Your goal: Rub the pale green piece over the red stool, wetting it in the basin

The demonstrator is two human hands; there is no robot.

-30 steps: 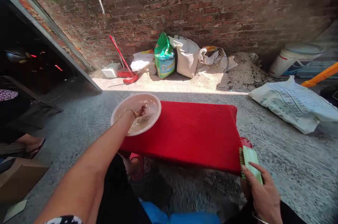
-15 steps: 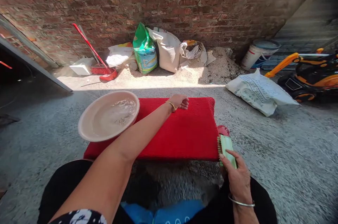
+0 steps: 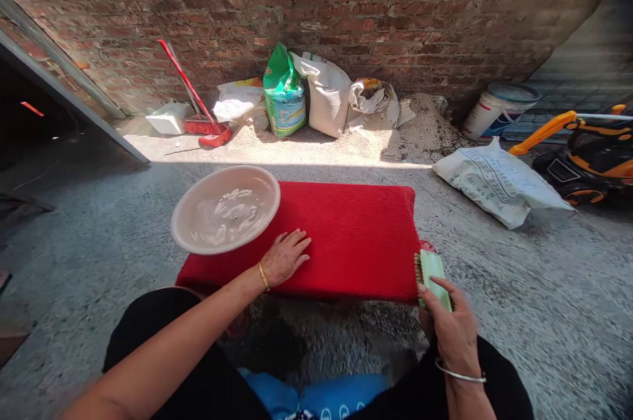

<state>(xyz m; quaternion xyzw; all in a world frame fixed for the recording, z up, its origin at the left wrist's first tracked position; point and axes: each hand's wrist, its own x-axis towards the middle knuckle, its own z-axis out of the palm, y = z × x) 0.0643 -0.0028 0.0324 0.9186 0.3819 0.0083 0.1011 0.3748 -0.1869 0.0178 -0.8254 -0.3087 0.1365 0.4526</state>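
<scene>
Spread over a low bench or table is a red cloth (image 3: 351, 235), hanging slightly over its edges. My left hand (image 3: 285, 258) lies on its front left part, palm down with fingers stretched out. Just beyond that hand stands a pale pink basin (image 3: 180, 222) with cloudy water in it, on the cloth's left end. My right hand (image 3: 452, 321) grips a light green scrubbing brush (image 3: 435, 278) at the cloth's right edge. The brush is turned on its side, bristles facing left against or close to the cloth.
Along the brick wall stand a green bag (image 3: 284, 93), a white sack (image 3: 329, 97), a red dustpan (image 3: 216, 136) and a paint bucket (image 3: 499, 110). At right, a white sack (image 3: 499, 182) lies on the concrete near an orange and black toy digger (image 3: 588, 156).
My left hand has come back from the cloth's far side to its front left, fingers now spread flat. My right hand keeps the brush at the right edge. The water's ripples differ.
</scene>
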